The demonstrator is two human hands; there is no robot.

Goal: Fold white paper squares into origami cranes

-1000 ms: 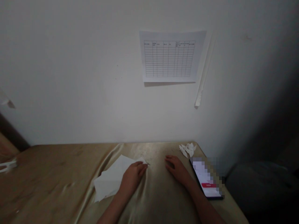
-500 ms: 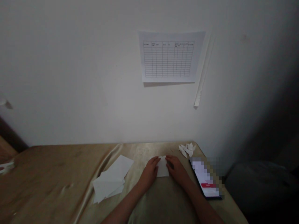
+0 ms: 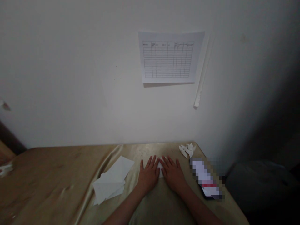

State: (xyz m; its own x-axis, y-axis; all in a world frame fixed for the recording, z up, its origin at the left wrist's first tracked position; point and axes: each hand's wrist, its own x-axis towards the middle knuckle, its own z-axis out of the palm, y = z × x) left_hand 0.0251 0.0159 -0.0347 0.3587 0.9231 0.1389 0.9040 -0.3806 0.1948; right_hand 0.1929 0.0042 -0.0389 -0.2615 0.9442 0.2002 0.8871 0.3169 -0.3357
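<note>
At six o'clock in the view, left hand (image 3: 149,175) and right hand (image 3: 172,175) lie flat over a small white paper (image 3: 160,174).
Both have straight, spread fingers, palms down on the paper without gripping it; a strip of it shows between them on the cloth-covered surface (image 3: 160,201). From there, stacked white sheets (image 3: 112,181) lie at nine o'clock, white scraps (image 3: 189,150) between one and two, a phone (image 3: 206,181) at three, a printed grid sheet (image 3: 169,59) at twelve.

You cover most of the small paper (image 3: 161,175). The phone (image 3: 208,185) at right is partly blurred. You find the far chart (image 3: 167,59) too small to read.
</note>
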